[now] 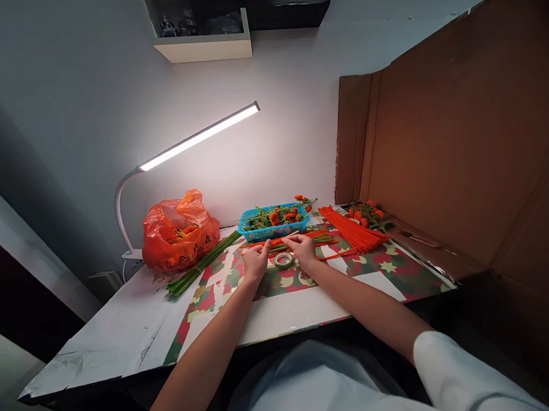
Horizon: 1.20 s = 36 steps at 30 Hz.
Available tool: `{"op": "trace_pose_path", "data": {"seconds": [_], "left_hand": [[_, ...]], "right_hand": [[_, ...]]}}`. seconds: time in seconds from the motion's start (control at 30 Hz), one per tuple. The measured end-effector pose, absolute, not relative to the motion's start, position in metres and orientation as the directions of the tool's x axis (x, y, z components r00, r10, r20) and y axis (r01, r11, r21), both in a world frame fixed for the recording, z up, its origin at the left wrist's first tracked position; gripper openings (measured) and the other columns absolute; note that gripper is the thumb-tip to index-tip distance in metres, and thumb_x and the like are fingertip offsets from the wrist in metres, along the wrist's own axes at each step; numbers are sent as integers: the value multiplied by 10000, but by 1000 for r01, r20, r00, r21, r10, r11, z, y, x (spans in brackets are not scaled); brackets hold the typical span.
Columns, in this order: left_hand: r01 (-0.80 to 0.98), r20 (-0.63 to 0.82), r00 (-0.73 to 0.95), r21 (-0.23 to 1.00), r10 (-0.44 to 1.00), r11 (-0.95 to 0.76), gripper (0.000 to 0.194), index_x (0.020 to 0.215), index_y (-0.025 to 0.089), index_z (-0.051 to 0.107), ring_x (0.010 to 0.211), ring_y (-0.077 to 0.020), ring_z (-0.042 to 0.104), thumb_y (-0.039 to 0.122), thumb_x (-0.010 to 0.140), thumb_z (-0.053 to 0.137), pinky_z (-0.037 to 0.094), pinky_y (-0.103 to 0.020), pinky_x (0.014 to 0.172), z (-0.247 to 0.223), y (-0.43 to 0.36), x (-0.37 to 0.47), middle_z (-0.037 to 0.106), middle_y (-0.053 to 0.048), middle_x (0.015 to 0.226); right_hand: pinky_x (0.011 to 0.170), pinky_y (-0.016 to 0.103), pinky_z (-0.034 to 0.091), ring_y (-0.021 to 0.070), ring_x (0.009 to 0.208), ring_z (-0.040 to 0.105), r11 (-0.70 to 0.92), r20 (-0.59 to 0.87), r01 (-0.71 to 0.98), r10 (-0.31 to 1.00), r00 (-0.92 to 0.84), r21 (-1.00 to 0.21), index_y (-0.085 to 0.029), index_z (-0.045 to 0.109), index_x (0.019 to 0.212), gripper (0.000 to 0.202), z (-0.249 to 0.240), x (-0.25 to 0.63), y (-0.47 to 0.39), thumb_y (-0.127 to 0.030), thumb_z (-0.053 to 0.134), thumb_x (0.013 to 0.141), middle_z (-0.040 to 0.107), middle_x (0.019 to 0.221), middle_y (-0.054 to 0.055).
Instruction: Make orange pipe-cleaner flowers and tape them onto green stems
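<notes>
My left hand (256,260) and my right hand (301,248) are close together over the middle of the table, fingers pinched. Whatever sits between the fingertips is too small to make out. Just below them lies a roll of pale green tape (284,261). Behind the hands are thin green stems (325,239) and orange strands, partly covered by the fingers. Farther back stands a blue basket (257,234) of orange flowers with green stems. A bundle of fuzzy orange stems (355,231) lies right of my right hand.
At the left, an orange plastic bag (178,236) holds orange flowers, beside a bundle of green stems (204,264). A lit desk lamp (200,135) arches above. More orange flowers (365,213) lie at the back right, near a tall cardboard panel (447,133).
</notes>
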<state>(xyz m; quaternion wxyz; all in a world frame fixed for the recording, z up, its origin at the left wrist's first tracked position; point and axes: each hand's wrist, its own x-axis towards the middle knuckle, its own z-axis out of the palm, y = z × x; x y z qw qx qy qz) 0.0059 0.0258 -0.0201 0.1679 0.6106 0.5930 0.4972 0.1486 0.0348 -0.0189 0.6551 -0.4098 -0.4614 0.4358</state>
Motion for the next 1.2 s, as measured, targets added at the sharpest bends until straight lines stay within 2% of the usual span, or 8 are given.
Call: {"op": "trace_pose_path", "data": {"seconds": [0.17, 0.4, 0.6, 0.77, 1.0, 1.2], "left_hand": [[553, 403, -189, 797, 896, -242, 546, 476, 211, 237, 477, -104, 234, 591, 799, 457, 185, -270, 491, -18, 24, 4, 223, 37, 488], [484, 391, -155, 831, 907, -275, 576, 477, 213, 268, 480, -103, 223, 683, 741, 471, 161, -269, 488, -20, 27, 1, 217, 39, 490], [467, 349, -133, 848, 928, -252, 603, 488, 214, 251, 486, -97, 211, 727, 713, 474, 144, -265, 492, -17, 24, 2, 213, 42, 501], [416, 264, -117, 888, 958, -194, 589, 503, 216, 278, 459, -89, 209, 726, 706, 493, 138, -262, 473, -18, 24, 3, 216, 50, 481], [189, 67, 20, 979, 998, -70, 576, 562, 231, 234, 403, -66, 169, 706, 717, 521, 127, -251, 430, -17, 26, 2, 185, 82, 455], [1, -46, 137, 999, 989, 46, 593, 599, 234, 216, 391, -43, 116, 669, 692, 608, 80, -250, 419, -13, 23, 3, 147, 112, 467]], "right_hand": [[557, 249, 445, 134, 615, 573, 126, 123, -254, 992, 25, -959, -153, 651, 678, 295, -17, 155, 39, -385, 768, 537, 661, 684, 22], [559, 240, 416, 139, 669, 577, 168, 211, -246, 964, -161, -955, -141, 684, 787, 424, -21, 162, 49, -469, 778, 534, 657, 702, 22], [663, 267, 447, 141, 697, 580, 208, 254, -249, 952, -168, -946, -134, 661, 752, 456, -26, 164, 54, -490, 790, 500, 658, 711, 26], [696, 296, 463, 160, 719, 588, 289, 328, -233, 933, -150, -929, -144, 639, 736, 415, -29, 164, 57, -492, 766, 550, 649, 708, 29], [660, 289, 469, 147, 677, 570, 390, 417, -186, 897, -146, -902, -154, 636, 726, 403, -20, 165, 52, -508, 751, 571, 640, 688, 26], [661, 294, 478, 161, 706, 600, 433, 450, -129, 878, -164, -892, -163, 643, 739, 374, -15, 169, 48, -508, 723, 618, 660, 713, 35]]}}
